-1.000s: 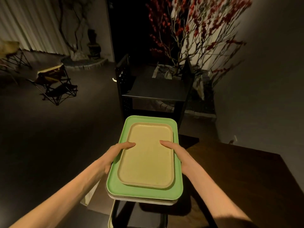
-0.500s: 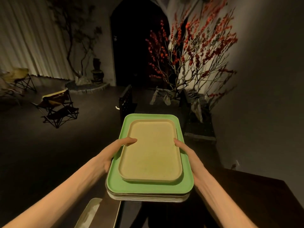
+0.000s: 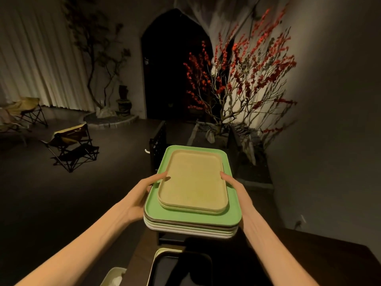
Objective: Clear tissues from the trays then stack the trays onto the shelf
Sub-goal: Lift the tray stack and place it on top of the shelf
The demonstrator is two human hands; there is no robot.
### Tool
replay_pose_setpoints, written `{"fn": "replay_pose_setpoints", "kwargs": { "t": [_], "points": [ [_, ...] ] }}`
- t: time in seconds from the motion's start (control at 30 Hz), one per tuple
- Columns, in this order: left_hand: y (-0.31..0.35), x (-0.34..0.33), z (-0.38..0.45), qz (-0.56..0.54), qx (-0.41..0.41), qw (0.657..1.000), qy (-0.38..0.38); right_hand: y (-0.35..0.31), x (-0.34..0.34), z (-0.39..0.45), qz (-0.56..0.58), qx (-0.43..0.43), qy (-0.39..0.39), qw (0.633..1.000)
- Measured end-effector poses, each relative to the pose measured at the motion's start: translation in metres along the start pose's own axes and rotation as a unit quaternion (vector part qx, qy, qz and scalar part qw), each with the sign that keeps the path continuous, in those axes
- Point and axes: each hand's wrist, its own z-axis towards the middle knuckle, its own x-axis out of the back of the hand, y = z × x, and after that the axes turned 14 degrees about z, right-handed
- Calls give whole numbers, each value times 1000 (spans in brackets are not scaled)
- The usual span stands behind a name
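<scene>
I hold a stack of several trays [image 3: 191, 226] in the air in front of me. A small tan tray [image 3: 193, 180] lies on top, on a larger green tray [image 3: 233, 215], with brown and pale trays beneath. My left hand [image 3: 144, 193] grips the stack's left edge, thumb on the tan tray's rim. My right hand [image 3: 237, 188] grips the right edge, thumb on top. The black shelf [image 3: 157, 145] stands just beyond the stack, mostly hidden by it. Below, a dark tray [image 3: 181, 269] and a pale tray holding a crumpled tissue [image 3: 115, 278] lie on the table.
The dark wooden table [image 3: 319, 261] fills the lower right. A planter with red-berried branches [image 3: 237, 89] stands behind the shelf against the right wall. Folding chairs [image 3: 72, 145] sit on the floor to the left. A dark arched doorway [image 3: 175, 69] is straight ahead.
The stack has been lifted off the table and carried up and forward toward the shelf. My thumbs slid from the middle of the tan tray out to its edges.
</scene>
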Motion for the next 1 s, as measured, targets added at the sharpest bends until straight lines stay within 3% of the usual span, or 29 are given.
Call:
{"fn": "replay_pose_setpoints", "kwargs": {
  "t": [0.13, 0.33, 0.47, 0.57, 0.8, 1.0],
  "points": [
    [-15, 3, -6, 36, 25, 999, -12, -4, 1, 6, 10, -14, 7, 1000],
    [-3, -7, 9, 5, -16, 998, 68, -18, -23, 0, 11, -11, -38, 999],
    [-3, -6, 26, -5, -10, 996, 86, -14, -4, -24, -44, -79, -87, 992],
    [2, -8, 34, -10, -18, 995, 95, -16, 11, -38, -103, -130, -62, 984],
    [19, -19, 47, -40, -28, 997, 52, -16, 1, -17, 66, -13, -12, 998],
    [11, -1, 47, 4, -1, 999, 38, -12, 1, -6, 83, -4, -10, 997]
  ]
}}
